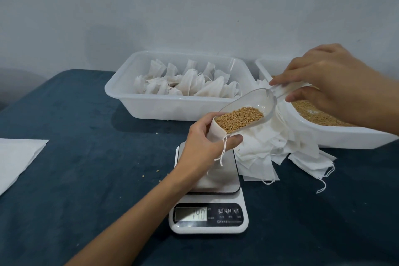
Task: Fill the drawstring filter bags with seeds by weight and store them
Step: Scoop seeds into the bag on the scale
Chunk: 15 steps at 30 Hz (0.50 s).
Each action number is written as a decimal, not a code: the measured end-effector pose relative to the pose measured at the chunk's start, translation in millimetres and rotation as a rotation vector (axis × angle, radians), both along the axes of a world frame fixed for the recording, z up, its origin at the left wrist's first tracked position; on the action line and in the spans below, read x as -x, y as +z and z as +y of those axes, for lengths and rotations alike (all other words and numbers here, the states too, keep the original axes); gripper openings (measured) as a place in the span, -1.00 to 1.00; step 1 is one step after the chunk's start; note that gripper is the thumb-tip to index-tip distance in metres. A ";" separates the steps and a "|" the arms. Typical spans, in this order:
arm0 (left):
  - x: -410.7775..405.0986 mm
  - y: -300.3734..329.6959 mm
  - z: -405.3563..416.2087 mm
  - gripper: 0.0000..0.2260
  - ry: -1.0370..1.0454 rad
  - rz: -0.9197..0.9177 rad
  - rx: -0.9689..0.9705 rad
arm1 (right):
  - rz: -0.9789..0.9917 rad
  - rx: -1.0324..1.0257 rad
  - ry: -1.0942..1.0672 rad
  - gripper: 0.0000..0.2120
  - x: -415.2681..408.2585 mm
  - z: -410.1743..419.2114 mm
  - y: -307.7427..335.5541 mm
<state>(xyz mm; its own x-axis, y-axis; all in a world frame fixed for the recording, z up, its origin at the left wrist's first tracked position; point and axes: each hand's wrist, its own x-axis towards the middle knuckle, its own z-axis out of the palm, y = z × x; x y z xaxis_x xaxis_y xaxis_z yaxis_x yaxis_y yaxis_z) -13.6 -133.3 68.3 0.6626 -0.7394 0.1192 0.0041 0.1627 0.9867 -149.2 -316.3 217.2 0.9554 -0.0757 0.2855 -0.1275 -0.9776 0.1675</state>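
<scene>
Fingers and thumb of the left hand (201, 136) curl round the open mouth of a white filter bag (213, 133), holding it just above the steel platform of the scale (208, 188), with the forearm reaching in from the lower left and the wrist bent upward. The bag's drawstring (223, 150) dangles from under the thumb toward the platform. The right hand (326, 80) comes in from the right, above and behind the scale, palm down, its index finger and thumb pinching the handle of a clear plastic scoop (257, 101); the other fingers are loosely curled. The scoop tilts down to the left, its lip at the bag's mouth, and golden seeds (239, 119) lie heaped at that lower end. The scale's display (191, 214) shows digits that are hard to read. To the right of the scale lies a loose pile of flat empty bags (276, 147). Behind the scale to the left, a white tub (151, 106) holds filled, tied bags; behind it to the right, a second tub (345, 136) holds loose seeds. The scale sits on a dark blue cloth (86, 157).
</scene>
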 end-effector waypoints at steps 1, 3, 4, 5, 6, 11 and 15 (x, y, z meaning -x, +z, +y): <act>0.0 0.4 0.3 -0.59 0.001 0.001 -0.001 | 0.000 0.007 0.000 -0.68 0.0 0.6 0.0; -0.2 0.9 0.4 -0.58 0.004 0.003 0.000 | -0.001 0.013 -0.001 -0.68 -0.2 1.4 0.7; -0.3 1.2 0.4 -0.58 0.003 0.004 0.001 | -0.001 0.011 -0.002 -0.68 -0.4 1.7 1.0; -0.1 1.7 0.4 -0.59 0.002 0.005 0.001 | -0.001 0.007 -0.002 -0.68 -0.4 1.8 1.1; 0.2 2.0 0.5 -0.59 0.001 0.005 0.001 | -0.001 0.002 -0.004 -0.68 -0.6 2.1 1.0; 0.8 2.5 1.3 -0.60 0.008 0.005 -0.007 | 0.006 -0.031 -0.021 -0.68 -0.4 3.1 0.1; 1.0 3.2 2.1 -0.58 0.016 0.002 -0.023 | 0.004 -0.042 -0.023 -0.68 0.1 3.6 -0.6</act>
